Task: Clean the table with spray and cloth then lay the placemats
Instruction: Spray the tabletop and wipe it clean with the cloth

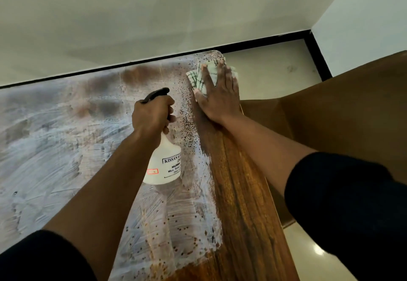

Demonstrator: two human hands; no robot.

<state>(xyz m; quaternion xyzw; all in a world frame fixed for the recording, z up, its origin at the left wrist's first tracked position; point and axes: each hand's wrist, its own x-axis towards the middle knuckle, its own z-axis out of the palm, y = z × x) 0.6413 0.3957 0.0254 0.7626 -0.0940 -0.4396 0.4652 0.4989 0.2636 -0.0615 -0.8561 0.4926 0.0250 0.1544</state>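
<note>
The wooden table [240, 203] is wet and streaked over most of its top, with spray droplets along the right side. My left hand [152, 117] grips the neck of a white spray bottle [164, 163] with a black trigger head, held just above the table's middle. At the far right corner my right hand [218, 95] presses flat, fingers spread, on a folded white cloth with green and black stripes [198, 77]. No placemats are in view.
A brown chair or cabinet [343, 113] stands close against the table's right edge. A white wall with a black skirting strip [264, 43] runs behind the table. Pale glossy floor [264, 71] shows beyond the far corner and at lower right.
</note>
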